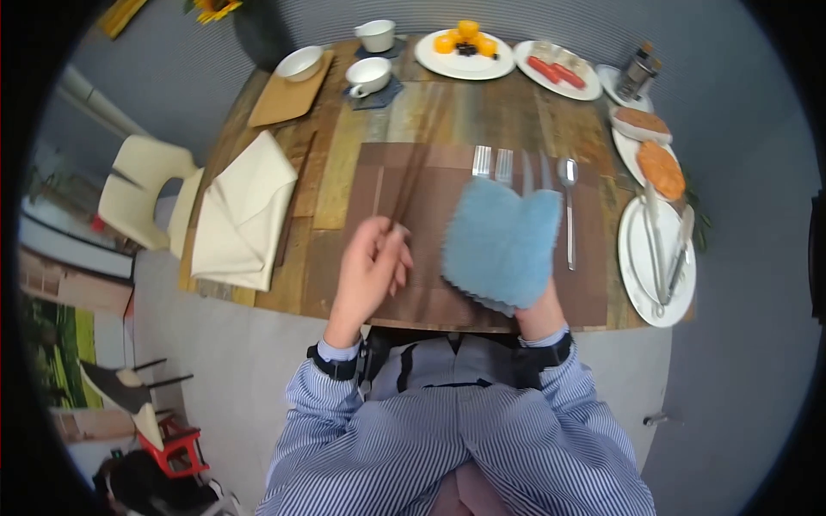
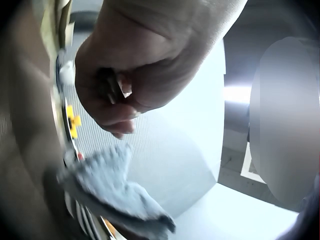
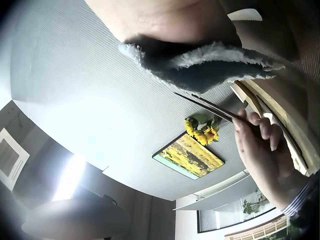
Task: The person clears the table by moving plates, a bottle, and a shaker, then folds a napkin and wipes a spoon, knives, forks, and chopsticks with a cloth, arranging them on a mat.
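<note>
Dark chopsticks (image 1: 413, 176) are gripped in the curled fingers of the left hand (image 1: 370, 271), above the left part of a brown placemat (image 1: 370, 185). In the right wrist view the chopsticks (image 3: 205, 104) point away from the left hand (image 3: 265, 155). A light blue cloth (image 1: 503, 241) lies over the right hand (image 1: 542, 314), hiding its fingers; in the left wrist view the cloth (image 2: 110, 185) hangs with a fold. Two forks (image 1: 493, 163), knives (image 1: 538, 170) and a spoon (image 1: 570, 206) are at the placemat's right, partly behind the cloth.
A folded cream napkin (image 1: 245, 211) lies at the left, beside another dark stick (image 1: 297, 198). Along the back stand a wooden tray (image 1: 288, 99), white cups (image 1: 370, 76) and a fruit plate (image 1: 430, 60). Food plates and an oval plate with utensils (image 1: 632, 275) line the right edge.
</note>
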